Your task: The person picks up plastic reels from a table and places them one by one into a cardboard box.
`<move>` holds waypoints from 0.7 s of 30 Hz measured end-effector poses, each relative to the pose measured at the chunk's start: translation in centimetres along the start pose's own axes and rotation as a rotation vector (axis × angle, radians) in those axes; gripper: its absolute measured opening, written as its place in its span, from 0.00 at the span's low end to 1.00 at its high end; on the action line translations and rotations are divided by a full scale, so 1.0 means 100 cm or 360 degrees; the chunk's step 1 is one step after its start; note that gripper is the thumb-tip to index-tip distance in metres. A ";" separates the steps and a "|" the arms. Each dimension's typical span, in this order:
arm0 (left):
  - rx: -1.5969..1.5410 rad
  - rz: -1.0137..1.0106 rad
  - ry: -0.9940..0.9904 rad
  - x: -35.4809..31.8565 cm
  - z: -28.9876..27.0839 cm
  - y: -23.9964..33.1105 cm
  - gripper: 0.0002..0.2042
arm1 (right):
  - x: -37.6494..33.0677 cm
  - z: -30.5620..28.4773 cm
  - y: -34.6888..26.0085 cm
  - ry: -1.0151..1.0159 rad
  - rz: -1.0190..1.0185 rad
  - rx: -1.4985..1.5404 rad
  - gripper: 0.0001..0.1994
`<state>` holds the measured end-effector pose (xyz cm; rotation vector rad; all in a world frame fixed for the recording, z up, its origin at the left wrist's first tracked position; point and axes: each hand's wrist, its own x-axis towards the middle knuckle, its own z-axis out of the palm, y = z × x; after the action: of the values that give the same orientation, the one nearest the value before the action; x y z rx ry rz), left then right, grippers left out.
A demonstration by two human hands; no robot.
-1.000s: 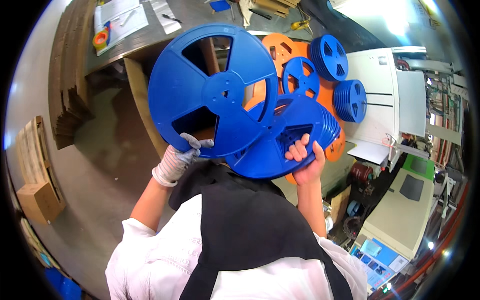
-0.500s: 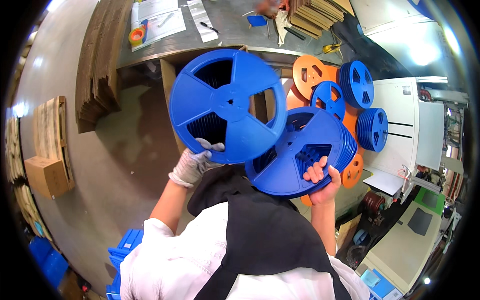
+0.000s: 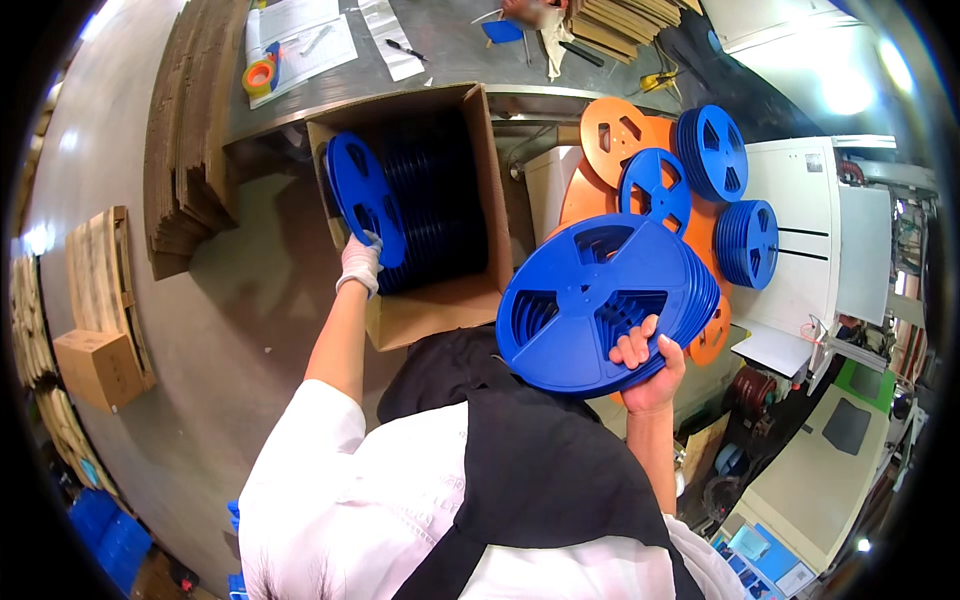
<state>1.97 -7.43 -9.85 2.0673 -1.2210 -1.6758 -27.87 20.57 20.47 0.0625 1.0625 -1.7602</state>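
Observation:
My left hand (image 3: 362, 262), in a pale glove, is closed on the lower rim of a blue plastic reel (image 3: 362, 190). That reel stands tilted inside the left wall of an open cardboard box (image 3: 440, 306). Beside it in the box a row of dark blue reels (image 3: 430, 170) stands on edge, partly in shadow. My bare right hand (image 3: 648, 365) is closed round a stack of blue reels (image 3: 572, 345), its fingers hooked through a cutout. This stack is tilted, to the right of the box and in front of my apron.
Orange reels (image 3: 608, 125) and more blue reel stacks (image 3: 712, 155) stand at the right. A metal table (image 3: 440, 60) with papers, tape and a pen runs behind the box. Flattened cardboard (image 3: 190, 140) stands at left; a closed carton (image 3: 98, 368) sits near a wooden pallet (image 3: 98, 265).
My left hand has moved left and down, carrying the blue reel into the box, whose inside now shows. My right hand keeps its stack almost in place.

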 end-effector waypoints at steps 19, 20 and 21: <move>0.0736 0.0775 -0.0215 -0.059 0.018 -0.011 0.39 | -0.010 -0.006 -0.024 -0.0505 -0.0126 0.0294 0.16; 0.0837 0.1066 -0.0143 -0.078 0.022 0.002 0.39 | -0.012 -0.001 -0.028 -0.0531 -0.0150 0.0281 0.16; 0.0677 0.1269 -0.0177 -0.100 0.029 0.016 0.37 | -0.015 0.003 -0.031 -0.0556 -0.0171 0.0268 0.15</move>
<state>-1.40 -0.47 -2.73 1.3291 -2.2006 -1.2157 -29.44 21.69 23.33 -0.1956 0.6750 -1.8703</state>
